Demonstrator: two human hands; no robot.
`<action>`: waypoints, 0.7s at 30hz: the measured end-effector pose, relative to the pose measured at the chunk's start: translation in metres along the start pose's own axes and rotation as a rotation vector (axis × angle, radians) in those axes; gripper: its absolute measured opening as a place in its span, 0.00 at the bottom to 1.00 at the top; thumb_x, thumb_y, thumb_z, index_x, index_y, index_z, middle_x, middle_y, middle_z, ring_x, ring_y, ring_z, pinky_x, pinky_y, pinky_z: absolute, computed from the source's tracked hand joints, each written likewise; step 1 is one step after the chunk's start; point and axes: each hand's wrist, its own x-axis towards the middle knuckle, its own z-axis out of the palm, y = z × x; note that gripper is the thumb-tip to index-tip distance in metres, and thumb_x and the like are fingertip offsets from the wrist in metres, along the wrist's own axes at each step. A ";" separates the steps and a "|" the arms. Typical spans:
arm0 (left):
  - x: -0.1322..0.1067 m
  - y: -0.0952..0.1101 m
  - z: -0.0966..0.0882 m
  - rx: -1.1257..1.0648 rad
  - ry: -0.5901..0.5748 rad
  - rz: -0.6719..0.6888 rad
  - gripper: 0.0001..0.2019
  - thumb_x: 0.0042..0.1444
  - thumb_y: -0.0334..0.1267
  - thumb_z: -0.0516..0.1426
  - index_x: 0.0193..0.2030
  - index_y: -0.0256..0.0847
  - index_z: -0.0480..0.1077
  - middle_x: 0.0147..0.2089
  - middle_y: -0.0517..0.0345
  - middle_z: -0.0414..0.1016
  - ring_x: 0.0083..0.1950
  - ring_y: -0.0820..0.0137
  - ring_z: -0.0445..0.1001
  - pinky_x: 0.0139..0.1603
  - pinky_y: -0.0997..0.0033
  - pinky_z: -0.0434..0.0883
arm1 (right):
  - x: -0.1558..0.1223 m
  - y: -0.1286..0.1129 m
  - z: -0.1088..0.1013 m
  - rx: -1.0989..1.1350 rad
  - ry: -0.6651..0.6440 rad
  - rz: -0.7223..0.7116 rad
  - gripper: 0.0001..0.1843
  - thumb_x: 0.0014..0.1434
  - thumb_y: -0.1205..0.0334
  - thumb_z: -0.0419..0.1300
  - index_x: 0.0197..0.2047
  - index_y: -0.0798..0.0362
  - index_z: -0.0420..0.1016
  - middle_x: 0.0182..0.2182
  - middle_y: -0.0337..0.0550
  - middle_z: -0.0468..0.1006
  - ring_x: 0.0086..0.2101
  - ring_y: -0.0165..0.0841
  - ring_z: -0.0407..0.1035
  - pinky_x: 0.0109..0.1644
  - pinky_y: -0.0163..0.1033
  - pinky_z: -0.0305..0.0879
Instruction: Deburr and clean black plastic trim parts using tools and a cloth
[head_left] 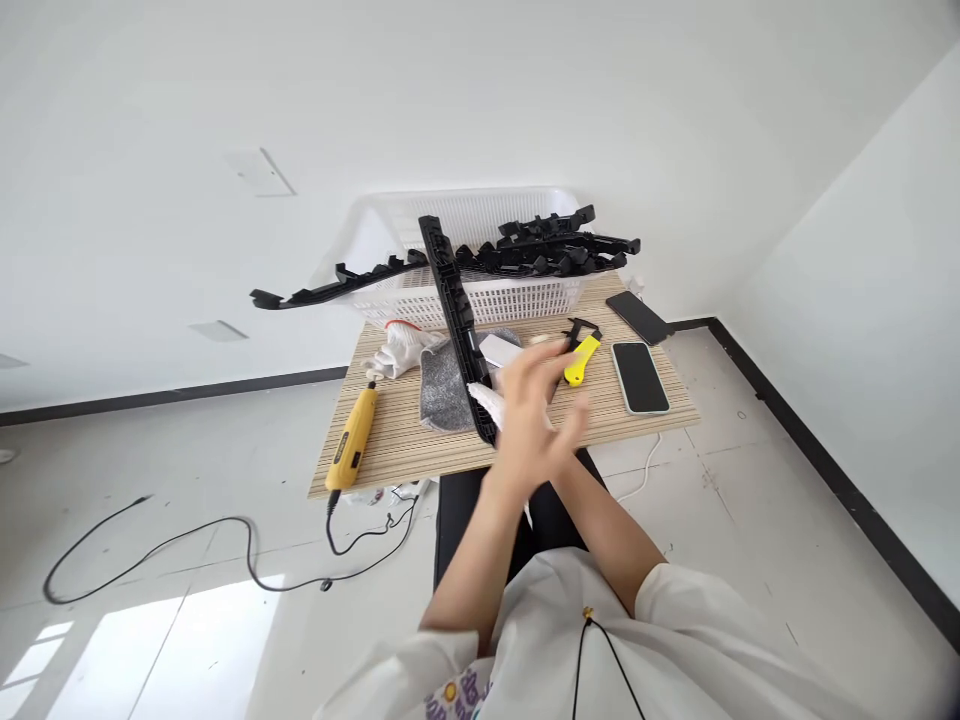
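You're prob. readying the strip [453,295], propped from basket [525,298] to table [397,430] edge: L hand [529,410] spread wide, R hand hidden behind it, grip can't tell; next move likely needs a firm hold on it.

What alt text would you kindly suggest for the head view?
A blurred, open left hand crosses in front of the right forearm at a table, near a long black strip slanting across a white basket. More strips, a yellow tool and two phones lie nearby.

head-worn view, looking forward, angled down
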 end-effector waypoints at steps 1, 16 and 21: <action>-0.018 -0.015 -0.020 0.084 0.133 -0.124 0.22 0.64 0.47 0.54 0.63 0.45 0.60 0.62 0.46 0.64 0.67 0.56 0.60 0.69 0.49 0.56 | 0.000 0.000 0.001 0.009 -0.002 0.000 0.20 0.63 0.40 0.52 0.43 0.44 0.77 0.34 0.44 0.79 0.42 0.43 0.74 0.45 0.45 0.69; -0.079 -0.098 -0.061 -0.240 -0.056 -0.751 0.18 0.67 0.47 0.51 0.60 0.45 0.57 0.46 0.52 0.77 0.41 0.62 0.82 0.42 0.61 0.77 | 0.013 0.010 -0.031 -0.113 0.242 -0.144 0.21 0.68 0.49 0.48 0.53 0.49 0.75 0.51 0.47 0.77 0.51 0.39 0.70 0.57 0.44 0.63; -0.081 -0.096 -0.062 -0.381 -0.001 -0.728 0.21 0.66 0.52 0.51 0.59 0.45 0.55 0.55 0.48 0.74 0.33 0.66 0.81 0.40 0.61 0.78 | 0.039 0.004 -0.028 -0.636 -0.079 -0.183 0.34 0.59 0.45 0.61 0.65 0.49 0.66 0.55 0.56 0.73 0.52 0.52 0.68 0.51 0.52 0.66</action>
